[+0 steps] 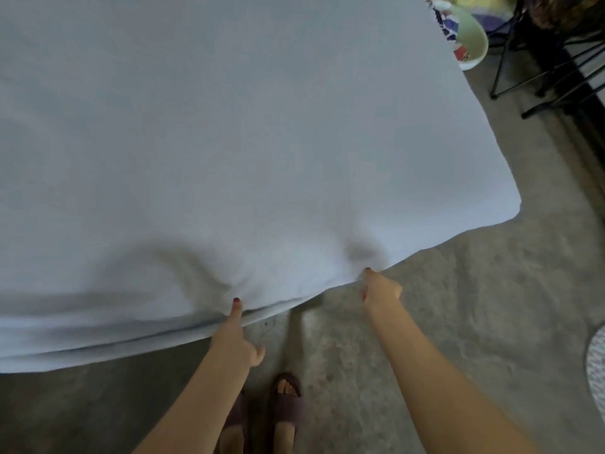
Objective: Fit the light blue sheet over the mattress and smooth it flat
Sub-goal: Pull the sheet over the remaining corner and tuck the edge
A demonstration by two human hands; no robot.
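The light blue sheet (229, 142) covers the whole mattress top and drapes over its near edge. The mattress itself is hidden under it. My left hand (237, 335) pinches the sheet's near edge, thumb on top with a red nail, and folds fan out to the left of it. My right hand (379, 288) grips the same edge further right, where a small dimple forms in the cloth. The near right corner (510, 204) of the bed looks covered and rounded.
Grey concrete floor (425, 322) lies in front of and right of the bed. My feet in dark slippers (286, 404) stand close to the edge. A patterned cushion (465, 37) and black metal legs (540, 60) stand at the far right. A pale patterned object (597, 371) sits at the right border.
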